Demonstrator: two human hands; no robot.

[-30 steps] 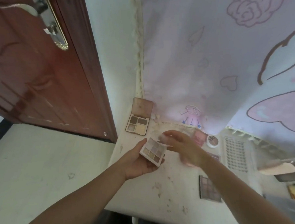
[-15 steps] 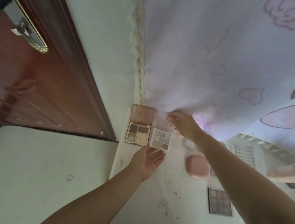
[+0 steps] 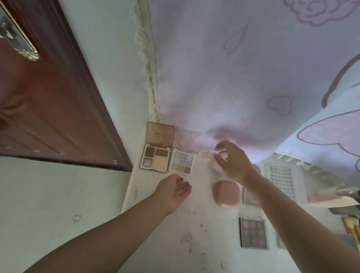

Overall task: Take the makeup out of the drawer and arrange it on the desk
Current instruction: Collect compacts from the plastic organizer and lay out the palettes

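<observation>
On the white desk [image 3: 167, 232], an open four-pan palette [image 3: 154, 160] lies against the wall with its pink lid raised. A nine-pan pastel palette [image 3: 182, 162] sits right beside it. My left hand [image 3: 173, 190] hovers just in front of that palette, palm up, fingers relaxed and holding nothing. My right hand [image 3: 232, 162] is at the back of the desk and pinches the right edge of a clear plastic lid [image 3: 205, 155] between thumb and forefinger. A pink compact [image 3: 227, 194] and a darker nine-pan palette [image 3: 253, 232] lie nearer me.
A printed curtain [image 3: 254, 77] hangs over the desk's back edge. A brown door [image 3: 37, 103] stands at the left. A white perforated basket [image 3: 281, 178] and makeup brushes [image 3: 354, 236] are at the right. Another palette [image 3: 249, 199] is partly hidden under my right forearm.
The pastel palette went from my left hand onto the desk beside the four-pan palette, and my left hand let go. My right hand carried the clear lid to the back of the desk.
</observation>
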